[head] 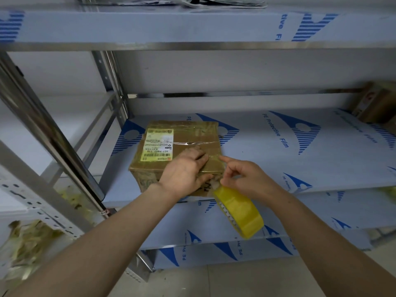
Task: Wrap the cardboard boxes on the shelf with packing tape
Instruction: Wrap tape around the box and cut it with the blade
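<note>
A brown cardboard box (188,133) with a yellow shipping label lies at the front left of the middle shelf (278,159). My left hand (184,170) presses flat on the box's near right top, fingers straight over a strip of tape. My right hand (246,176) is at the box's near right corner, index finger pointing at the tape on top, the other fingers pinching the tape end. A yellow packing tape roll (240,211) hangs just below that hand, in front of the shelf edge.
Another cardboard box (377,103) stands at the shelf's far right. Steel uprights (64,146) rise on the left. An upper shelf (192,26) overhangs the box. Lower shelves and a tiled floor lie below. Crumpled yellowish tape scraps (27,241) lie on the left.
</note>
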### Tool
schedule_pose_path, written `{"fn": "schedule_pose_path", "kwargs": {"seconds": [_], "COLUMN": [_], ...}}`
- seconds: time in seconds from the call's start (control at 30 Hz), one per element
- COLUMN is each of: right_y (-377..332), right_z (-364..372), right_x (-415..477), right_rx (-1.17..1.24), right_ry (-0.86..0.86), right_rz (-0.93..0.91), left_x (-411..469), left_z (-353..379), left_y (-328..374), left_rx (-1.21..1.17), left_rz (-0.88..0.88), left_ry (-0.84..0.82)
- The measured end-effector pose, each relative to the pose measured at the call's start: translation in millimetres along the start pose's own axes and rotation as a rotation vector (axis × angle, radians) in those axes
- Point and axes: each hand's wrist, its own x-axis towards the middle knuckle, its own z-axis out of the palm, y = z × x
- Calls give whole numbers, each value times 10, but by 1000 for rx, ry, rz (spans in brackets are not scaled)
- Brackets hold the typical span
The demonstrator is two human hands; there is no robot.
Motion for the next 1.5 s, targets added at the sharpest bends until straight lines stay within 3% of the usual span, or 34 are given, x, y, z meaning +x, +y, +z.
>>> {"fn": "schedule_pose_path", "kwargs": {"seconds": [0.2, 0.37, 0.6, 0.77, 0.97, 1.13, 1.3, 1.43, 1.5], "right_y": [31, 43, 90, 151, 260, 307, 442, 554, 573], "right_z": [108, 132, 192, 132, 228, 233, 312, 357, 372], "right_x": [-38, 7, 38, 64, 58, 94, 45, 28, 55], "right_rx": [-316, -425, -321, -230, -220, -163, -172, -167, -135], "right_ry": [-12, -19, 39, 3, 1, 3, 45, 55, 68], "right_rz": [-77, -57, -116, -149, -182, -195, -282, -337, -329], "left_x": [7, -26, -49, -68, -224, -218, -330, -414, -467], "left_z": [27, 137, 221, 233, 333, 257, 216, 131, 5], "left_y": [-44, -108, -107, -97, -37, -132, -172, -285, -449], "left_rx": [-6, -36, -26, 2, 96, 130, 308, 210, 176], "left_rz": [21, 57, 121, 114, 61, 94, -125, -47, -120], "left_ry": [-15, 76, 145, 144, 265, 175, 105, 149, 174]}}
